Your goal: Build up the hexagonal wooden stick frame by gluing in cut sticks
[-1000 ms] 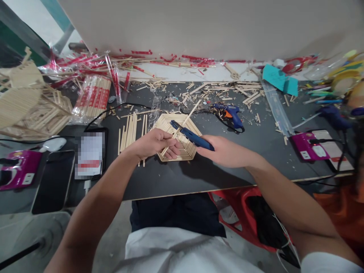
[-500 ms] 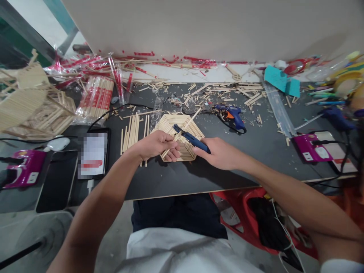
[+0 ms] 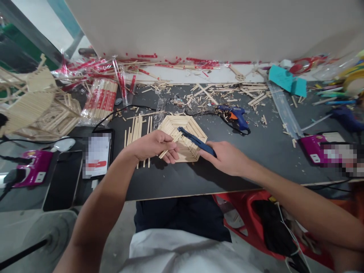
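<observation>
Fingers of my left hand [image 3: 163, 146] pinch a thin wooden stick [image 3: 175, 137] above an octagonal-looking piece built of layered sticks [image 3: 189, 156]. My right hand [image 3: 224, 157] is wrapped round a dark blue cutting tool [image 3: 199, 142], whose tip is at the upper end of the held stick. Whether the jaws touch the stick is too small to tell. The layered piece lies on the dark table [image 3: 176, 182], partly hidden by both hands. Left of it, loose sticks [image 3: 137, 131] lie side by side, partly behind my left wrist.
A blue glue gun [image 3: 240, 118] lies behind my right hand, among stick scraps [image 3: 227, 90]. Phones [image 3: 63, 181] and a purple power block [image 3: 35, 167] are at the left, near packed sticks [image 3: 101, 99] and built stick pieces [image 3: 64, 110]. Another purple block [image 3: 313, 148] sits right.
The long upper part of the held stick, which reached past the tool, is gone from it; a loose stick piece now lies among the scraps behind. The view has shifted slightly.
</observation>
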{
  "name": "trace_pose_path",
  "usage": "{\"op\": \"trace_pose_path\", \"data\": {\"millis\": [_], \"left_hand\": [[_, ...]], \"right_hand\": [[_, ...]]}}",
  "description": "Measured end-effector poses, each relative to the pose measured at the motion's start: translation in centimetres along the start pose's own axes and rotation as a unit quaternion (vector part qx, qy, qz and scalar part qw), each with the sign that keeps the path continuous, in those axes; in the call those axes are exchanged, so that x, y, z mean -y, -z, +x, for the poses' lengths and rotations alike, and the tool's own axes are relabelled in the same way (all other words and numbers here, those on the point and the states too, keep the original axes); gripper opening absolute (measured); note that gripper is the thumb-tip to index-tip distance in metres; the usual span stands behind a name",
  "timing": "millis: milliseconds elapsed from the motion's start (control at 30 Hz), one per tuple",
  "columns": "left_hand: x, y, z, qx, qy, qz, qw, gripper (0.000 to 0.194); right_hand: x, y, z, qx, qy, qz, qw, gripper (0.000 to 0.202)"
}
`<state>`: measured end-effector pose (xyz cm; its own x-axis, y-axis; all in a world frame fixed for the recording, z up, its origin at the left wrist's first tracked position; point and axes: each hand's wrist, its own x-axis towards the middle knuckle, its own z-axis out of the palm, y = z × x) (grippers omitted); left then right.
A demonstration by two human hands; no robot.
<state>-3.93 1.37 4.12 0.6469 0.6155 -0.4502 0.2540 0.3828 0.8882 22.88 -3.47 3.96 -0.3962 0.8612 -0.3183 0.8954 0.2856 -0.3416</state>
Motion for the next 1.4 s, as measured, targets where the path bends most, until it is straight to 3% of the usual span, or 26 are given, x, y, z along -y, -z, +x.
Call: {"op": "trace_pose_path", "data": {"millis": [133, 300, 467, 533, 633, 767, 867, 967, 1100, 1400], "left_hand": [[-0.4, 0.7, -0.3, -0.023, 0.001, 0.013, 1.000, 0.031], [0.3, 0.7, 0.9, -0.124, -0.048, 0.023, 0.991, 0.027], [1.4, 0.3, 2.1, -0.252, -0.096, 0.108, 0.957, 0.022], [1.7, 0.2, 2.3, -0.277, -0.119, 0.135, 0.944, 0.022], [2.1, -0.1, 2.5, -0.282, -0.141, 0.131, 0.940, 0.028], [2.5, -0.5, 3.1, -0.287, -0.160, 0.104, 0.939, 0.032], [2.7, -0.6, 3.6, -0.269, -0.160, 0.053, 0.948, 0.033], [2.7, -0.6, 3.9, -0.264, -0.163, 0.006, 0.951, 0.035], [2.3, -0.7, 3.6, -0.267, -0.179, -0.038, 0.946, 0.035], [1.3, -1.1, 3.2, -0.259, -0.195, -0.111, 0.939, 0.015]], "right_hand": [[-0.5, 0.2, -1.0, -0.032, -0.038, -0.088, 0.995, 0.050], [-1.6, -1.3, -2.4, -0.110, -0.087, -0.222, 0.965, 0.050], [-2.6, -2.6, -3.4, -0.193, -0.041, -0.253, 0.947, 0.071], [-2.8, -1.9, -2.9, -0.209, -0.014, -0.233, 0.950, 0.065], [-3.4, 0.7, 0.1, -0.241, 0.016, -0.190, 0.952, 0.046], [-5.2, 4.2, 8.3, -0.261, 0.060, -0.168, 0.949, 0.041], [-6.7, 5.5, 15.0, -0.244, 0.054, -0.176, 0.952, 0.035], [-7.7, 5.7, 19.5, -0.234, 0.083, -0.171, 0.953, 0.035], [-8.2, 5.7, 21.2, -0.228, 0.118, -0.198, 0.946, 0.039], [-7.2, 5.8, 19.6, -0.170, 0.117, -0.309, 0.928, 0.038]]}}
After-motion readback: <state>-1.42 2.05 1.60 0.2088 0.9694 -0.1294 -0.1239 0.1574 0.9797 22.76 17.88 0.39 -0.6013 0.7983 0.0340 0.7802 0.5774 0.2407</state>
